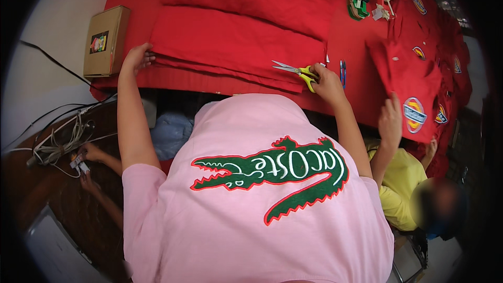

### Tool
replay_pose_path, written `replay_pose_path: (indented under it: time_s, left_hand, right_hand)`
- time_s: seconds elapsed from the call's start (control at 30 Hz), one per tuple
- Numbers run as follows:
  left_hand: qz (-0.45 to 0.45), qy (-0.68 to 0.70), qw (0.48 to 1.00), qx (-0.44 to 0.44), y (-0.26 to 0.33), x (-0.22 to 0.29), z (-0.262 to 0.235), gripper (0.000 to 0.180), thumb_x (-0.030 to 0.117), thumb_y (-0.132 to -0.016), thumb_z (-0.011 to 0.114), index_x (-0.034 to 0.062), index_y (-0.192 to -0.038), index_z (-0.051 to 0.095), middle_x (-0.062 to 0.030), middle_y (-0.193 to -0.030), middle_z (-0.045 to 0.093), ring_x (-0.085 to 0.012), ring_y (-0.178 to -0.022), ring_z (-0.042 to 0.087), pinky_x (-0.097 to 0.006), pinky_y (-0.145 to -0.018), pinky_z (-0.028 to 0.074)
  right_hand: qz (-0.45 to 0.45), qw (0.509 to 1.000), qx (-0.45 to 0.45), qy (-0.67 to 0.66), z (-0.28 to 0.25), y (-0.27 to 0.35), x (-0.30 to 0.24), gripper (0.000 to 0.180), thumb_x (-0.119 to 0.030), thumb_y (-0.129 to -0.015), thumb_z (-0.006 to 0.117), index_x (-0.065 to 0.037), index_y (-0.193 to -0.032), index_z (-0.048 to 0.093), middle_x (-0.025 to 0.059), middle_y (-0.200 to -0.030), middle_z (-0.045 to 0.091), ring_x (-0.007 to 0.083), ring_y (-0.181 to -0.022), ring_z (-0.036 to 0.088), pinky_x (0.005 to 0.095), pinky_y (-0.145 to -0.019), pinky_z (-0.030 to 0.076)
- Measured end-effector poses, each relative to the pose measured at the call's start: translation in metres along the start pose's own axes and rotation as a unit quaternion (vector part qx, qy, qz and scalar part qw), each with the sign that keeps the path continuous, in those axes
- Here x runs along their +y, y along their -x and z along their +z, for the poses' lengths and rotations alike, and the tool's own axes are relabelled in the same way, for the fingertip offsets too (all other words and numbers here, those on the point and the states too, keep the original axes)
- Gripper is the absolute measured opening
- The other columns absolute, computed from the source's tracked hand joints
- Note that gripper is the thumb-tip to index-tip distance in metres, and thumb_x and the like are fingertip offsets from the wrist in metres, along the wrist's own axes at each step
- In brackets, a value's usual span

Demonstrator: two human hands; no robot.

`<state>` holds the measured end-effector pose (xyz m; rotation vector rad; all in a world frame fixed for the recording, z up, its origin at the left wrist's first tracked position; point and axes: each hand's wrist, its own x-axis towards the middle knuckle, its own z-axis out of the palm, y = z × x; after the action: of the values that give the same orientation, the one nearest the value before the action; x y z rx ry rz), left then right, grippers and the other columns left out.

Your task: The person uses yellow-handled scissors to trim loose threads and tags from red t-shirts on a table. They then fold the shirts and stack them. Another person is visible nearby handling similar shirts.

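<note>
My right fingers [317, 69] grip parted yellow-handled scissors [299, 71], left fingers [145, 52] loosely spread by red fabric [236, 47] a slip could nick.

From where I stand, the cloth [236, 47] looks matt and woven, with soft creases. The scissors [301, 72] have smooth, shiny metal blades and plastic handles. The box [113, 39] is dull cardboard, with what looks like a paper label [98, 42] on it. The shirt [209, 241] is matt fabric, its crocodile [272, 170] felt-like with stitched edges. The patches [415, 115] look embroidered, the cords [47, 148] plastic-coated.
</note>
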<state>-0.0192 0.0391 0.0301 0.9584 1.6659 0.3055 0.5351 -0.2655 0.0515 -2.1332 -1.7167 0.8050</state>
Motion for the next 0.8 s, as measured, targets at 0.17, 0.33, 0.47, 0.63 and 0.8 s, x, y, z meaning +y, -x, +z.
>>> replay_pose_path:
  time_s: [0.17, 0.33, 0.47, 0.63, 0.8]
  left_hand:
    - [-0.058, -0.034, 0.995, -0.068, -0.003, 0.023, -0.015, 0.026, 0.037, -0.093, 0.066, 0.0129, -0.103, 0.065, -0.004, -0.091, 0.072, -0.0146, -0.083, 0.07, -0.03, -0.072, 0.053]
    - [0.318, 0.305, 0.892, -0.101, 0.007, 0.153, -0.027, 0.019, 0.024, -0.1, 0.061, 0.0072, -0.108, 0.064, -0.0125, -0.108, 0.073, -0.0216, -0.099, 0.071, -0.032, -0.086, 0.054]
    - [0.46, 0.385, 0.799, -0.044, 0.055, 0.199, 0.024, 0.042, 0.014, -0.099, 0.061, 0.0048, -0.14, 0.054, -0.01, -0.143, 0.057, -0.0168, -0.12, 0.059, -0.031, -0.098, 0.048]
    - [0.395, 0.088, 0.914, -0.018, 0.073, 0.103, 0.075, 0.016, 0.011, -0.1, 0.06, 0.0056, -0.112, 0.069, -0.0081, -0.111, 0.075, -0.0169, -0.106, 0.071, -0.027, -0.084, 0.051]
    - [0.28, 0.242, 0.916, 0.156, 0.037, -0.022, 0.056, 0.015, 0.008, -0.099, 0.059, 0.006, -0.111, 0.068, -0.0079, -0.105, 0.075, -0.015, -0.092, 0.072, -0.026, -0.074, 0.053]
  right_hand:
    - [-0.017, 0.999, -0.019, -0.046, -0.025, -0.009, -0.001, 0.03, -0.003, -0.078, 0.074, -0.002, -0.106, 0.065, 0.0161, -0.093, 0.072, 0.0286, -0.088, 0.072, 0.0392, -0.077, 0.055]
    - [-0.076, 0.917, 0.382, -0.085, -0.121, -0.059, -0.033, 0.028, -0.003, -0.082, 0.071, -0.002, -0.11, 0.066, 0.0, -0.083, 0.063, 0.0064, -0.068, 0.055, 0.0239, -0.065, 0.049]
    - [-0.128, 0.814, 0.525, -0.214, -0.158, -0.06, -0.055, 0.025, -0.006, -0.088, 0.077, 0.0, -0.108, 0.063, 0.0008, -0.088, 0.068, 0.004, -0.069, 0.056, 0.0205, -0.065, 0.048]
    - [0.0, 0.932, 0.309, -0.187, -0.072, -0.019, -0.01, 0.023, -0.005, -0.089, 0.076, -0.001, -0.111, 0.069, -0.0044, -0.085, 0.062, 0.0024, -0.071, 0.051, 0.02, -0.064, 0.043]
    - [0.095, 0.934, 0.195, -0.283, 0.03, 0.034, -0.002, 0.033, -0.019, -0.087, 0.083, 0.004, -0.102, 0.065, -0.002, -0.076, 0.053, 0.0067, -0.07, 0.044, 0.0248, -0.06, 0.039]
